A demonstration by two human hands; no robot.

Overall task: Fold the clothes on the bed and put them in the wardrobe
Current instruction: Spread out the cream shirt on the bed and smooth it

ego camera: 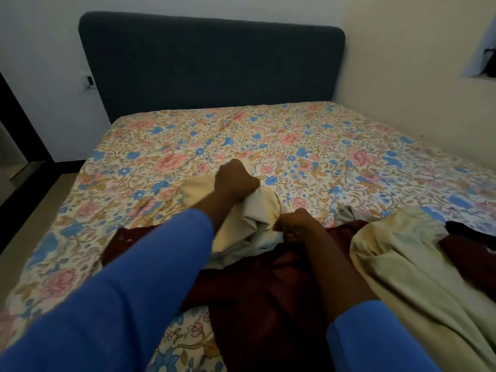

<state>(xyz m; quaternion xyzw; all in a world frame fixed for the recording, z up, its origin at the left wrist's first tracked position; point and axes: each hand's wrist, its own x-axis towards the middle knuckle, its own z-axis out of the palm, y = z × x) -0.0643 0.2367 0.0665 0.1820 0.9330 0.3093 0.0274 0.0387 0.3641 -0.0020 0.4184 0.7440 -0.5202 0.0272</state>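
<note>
My left hand (pixel 236 181) is gripping the far end of the cream garment (pixel 249 229) and my right hand (pixel 294 224) is pinching its near edge, probably to spread it flat for folding. It is lying on the bed (pixel 241 135), overlapping the maroon garment (pixel 268 291).

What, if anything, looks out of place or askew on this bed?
Nothing spilled or damaged. Clothes lie crumpled at the near edge: a cream garment held by left hand and right hand, over a maroon garment.
</note>
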